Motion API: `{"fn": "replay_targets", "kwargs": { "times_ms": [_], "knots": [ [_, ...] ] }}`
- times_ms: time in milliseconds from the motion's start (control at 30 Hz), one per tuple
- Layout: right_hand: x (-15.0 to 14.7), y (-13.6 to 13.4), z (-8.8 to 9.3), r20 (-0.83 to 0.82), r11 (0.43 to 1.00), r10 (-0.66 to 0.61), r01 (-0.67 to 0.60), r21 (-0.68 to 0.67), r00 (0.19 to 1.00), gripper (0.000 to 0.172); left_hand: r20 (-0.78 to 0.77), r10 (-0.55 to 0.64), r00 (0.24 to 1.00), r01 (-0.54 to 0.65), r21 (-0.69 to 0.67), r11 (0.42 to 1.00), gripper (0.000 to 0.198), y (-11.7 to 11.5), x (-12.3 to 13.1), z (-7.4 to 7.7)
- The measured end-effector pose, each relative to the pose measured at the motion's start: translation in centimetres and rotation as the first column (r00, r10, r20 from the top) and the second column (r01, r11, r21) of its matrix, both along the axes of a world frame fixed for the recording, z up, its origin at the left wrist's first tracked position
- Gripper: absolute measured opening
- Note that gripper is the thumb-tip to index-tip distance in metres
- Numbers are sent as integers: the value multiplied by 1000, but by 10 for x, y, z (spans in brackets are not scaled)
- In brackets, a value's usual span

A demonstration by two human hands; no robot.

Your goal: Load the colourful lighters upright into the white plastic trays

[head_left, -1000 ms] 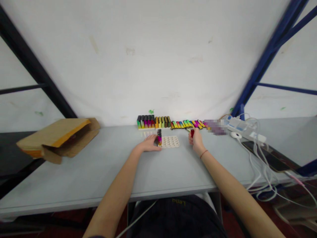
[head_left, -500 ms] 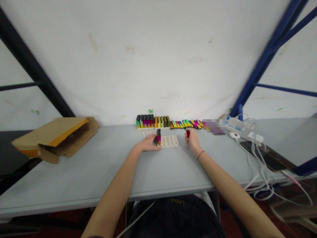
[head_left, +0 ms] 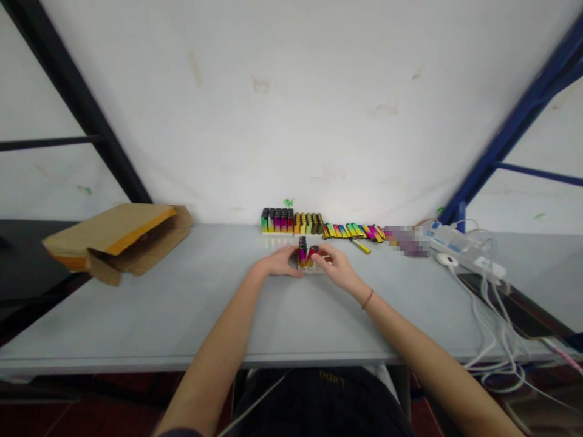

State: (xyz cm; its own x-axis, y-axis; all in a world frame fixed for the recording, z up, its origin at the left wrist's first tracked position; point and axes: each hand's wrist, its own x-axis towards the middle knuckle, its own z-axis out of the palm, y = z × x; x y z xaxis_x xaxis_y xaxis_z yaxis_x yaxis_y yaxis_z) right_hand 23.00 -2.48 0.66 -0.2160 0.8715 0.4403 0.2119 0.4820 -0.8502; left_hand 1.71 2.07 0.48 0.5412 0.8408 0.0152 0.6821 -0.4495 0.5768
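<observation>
Red lighter (head_left: 313, 250) pinched in right hand (head_left: 336, 269) grip, arm outstretched; left hand (head_left: 277, 264) palm-down beside multicolour lighter (head_left: 302, 251), grip unclear.

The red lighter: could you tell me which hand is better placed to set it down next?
Probably the right. The right hand grips the red lighter, upright beside the standing lighter; the left hand rests on the table on that lighter's other side.
</observation>
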Motion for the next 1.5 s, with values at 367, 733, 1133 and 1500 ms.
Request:
{"fn": "replay_targets", "kwargs": {
  "times_ms": [367, 733, 1133, 1500],
  "knots": [
    [-14, -2, 0, 159, 998, -22, 12, 67, 987, 12, -26, 6, 1000, -6, 5, 1000, 81, -1, 2, 0],
    [-11, -2, 0, 338, 990, -39, -8, 138, 940, 21, -29, 4, 1000, -4, 9, 1000, 76, 0, 2, 0],
    [105, 46, -11, 810, 751, -507, 613, 247, 295, 36, -139, 60, 988, -58, 22, 998, 95, -1, 5, -1],
    [83, 49, -11, 813, 811, -493, 502, 301, 309, 28, -207, 56, 977, -47, 50, 998, 91, 0, 6, -1]
  ]
}}
